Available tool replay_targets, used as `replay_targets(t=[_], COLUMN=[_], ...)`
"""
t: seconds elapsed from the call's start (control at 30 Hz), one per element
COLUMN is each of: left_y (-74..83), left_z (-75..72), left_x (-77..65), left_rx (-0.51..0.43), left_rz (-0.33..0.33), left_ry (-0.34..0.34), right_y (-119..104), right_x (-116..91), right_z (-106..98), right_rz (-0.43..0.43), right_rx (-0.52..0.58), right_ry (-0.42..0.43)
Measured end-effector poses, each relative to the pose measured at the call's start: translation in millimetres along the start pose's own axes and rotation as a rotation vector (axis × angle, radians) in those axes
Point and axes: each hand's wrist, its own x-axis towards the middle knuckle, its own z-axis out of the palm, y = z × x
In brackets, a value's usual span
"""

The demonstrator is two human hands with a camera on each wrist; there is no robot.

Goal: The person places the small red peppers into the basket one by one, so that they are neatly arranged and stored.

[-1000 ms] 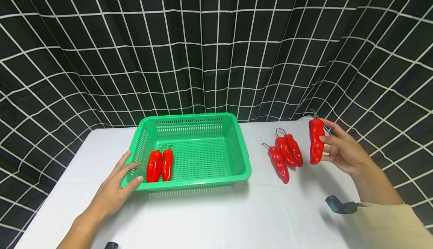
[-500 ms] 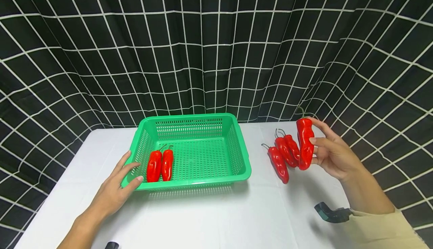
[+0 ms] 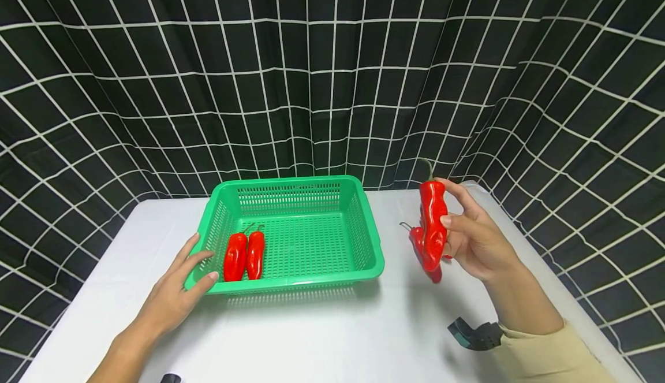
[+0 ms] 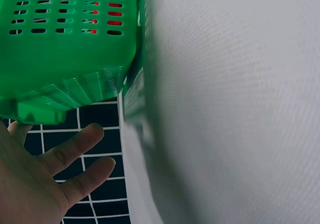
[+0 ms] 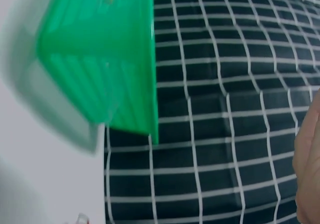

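Note:
My right hand (image 3: 477, 238) pinches a red pepper (image 3: 433, 221) between thumb and fingers, holding it upright above the table with its green stem up. Behind it lies another red pepper (image 3: 417, 241) on the white cloth, partly covered; the others there are mostly hidden. At the left, my left hand (image 3: 174, 293) rests at the near left corner of a green slotted basket (image 3: 286, 282), thumb and index finger on its rim. Two fingers (image 4: 80, 141) stretch out straight past the basket in the left wrist view. Two red peppers (image 3: 245, 256) lie side by side inside the basket, at its left end.
A white cloth (image 3: 312, 337) covers the table. Black curtain (image 3: 332, 82) with a white grid stands behind and at both sides. A dark device (image 3: 475, 335) juts from the right sleeve (image 3: 545, 351).
My right hand has moved left with the held pepper, from right of the loose peppers to in front of them, hiding most of them. My left hand has stayed at the basket corner.

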Motion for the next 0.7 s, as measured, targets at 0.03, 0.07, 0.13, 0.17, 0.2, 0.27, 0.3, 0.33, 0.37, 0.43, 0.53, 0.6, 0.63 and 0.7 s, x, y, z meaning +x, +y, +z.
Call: replay_targets(t=[0.03,0.07,0.13,0.17,0.2,0.27,0.3,0.33,0.37,0.43,0.53,0.6,0.63,0.7], left_y=[-0.2,-0.4,-0.8,-1.0,-1.2,-1.3,-1.3,-1.2,-1.2,-0.9,-0.7,-0.7,-0.8,-1.1], left_z=[0.1,0.3,1.0,1.5,1.8,2.4,2.6,2.6,2.5,2.2,1.4,1.1,1.0,0.9], left_x=[-0.1,0.0,0.0,0.1,0.2,0.5,0.6,0.7,0.8,0.7,0.3,0.0,-0.2,-0.5], left_rx=[0.0,-0.002,-0.005,-0.006,-0.007,-0.01,-0.01,-0.009,-0.009,-0.006,-0.002,-0.003,-0.005,-0.009], left_rz=[0.0,-0.001,-0.001,0.0,0.002,0.005,0.006,0.007,0.008,0.009,0.009,0.01,0.01,0.01], left_ry=[0.0,-0.001,-0.004,-0.005,-0.005,-0.004,-0.004,-0.003,-0.001,0.002,0.007,0.008,0.009,0.009], right_y=[1.2,2.7,5.5,6.8,8.0,10.4,11.2,12.0,12.7,14.2,16.7,18.9,20.3,23.3], right_x=[1.8,3.3,5.8,6.9,7.9,9.3,10.0,10.9,11.7,13.5,16.3,18.3,19.3,21.8], right_z=[4.4,8.2,14.8,17.6,20.0,23.9,25.8,27.6,29.5,33.2,38.7,42.6,44.3,48.2], right_rz=[0.003,0.003,0.001,0.001,-0.002,-0.009,-0.006,-0.004,-0.003,-0.004,-0.011,-0.017,-0.019,-0.022], right_rx=[-0.001,0.0,0.007,0.012,0.02,0.035,0.049,0.063,0.076,0.095,0.114,0.121,0.128,0.143], right_ry=[0.005,0.007,0.009,0.007,0.003,-0.009,-0.013,-0.022,-0.03,-0.046,-0.062,-0.068,-0.073,-0.072])
